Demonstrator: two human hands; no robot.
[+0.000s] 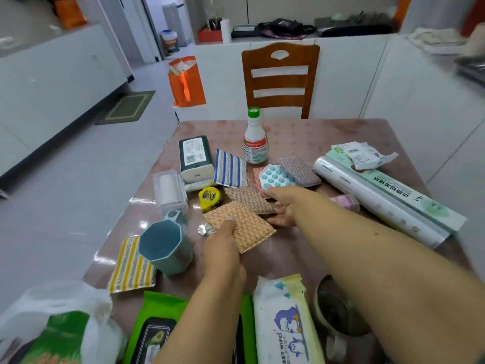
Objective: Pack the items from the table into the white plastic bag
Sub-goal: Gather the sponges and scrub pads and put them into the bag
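Starting at the left edge, the white plastic bag [60, 306] lies crumpled at the near-left corner of the desk [301, 132], thin and translucent, with a green package [60, 337] showing at its mouth. Just beside it rest a yellow-striped sponge cloth [131, 266] and an upright teal cup [165, 248]. At centre, the left hand [223, 248] pinches the near edge of an orange woven scouring pad [244, 227], thumb on top. The right hand [283, 206] grips a second woven pad [249, 200] just behind it, fingers curled under its edge. A yellow tape measure [210, 197] sits near both pads. Further right lie a blue-dotted silicone tray [275, 177] and long rolls of film [378, 200]. A wipes pack [283, 324] occupies the near edge.
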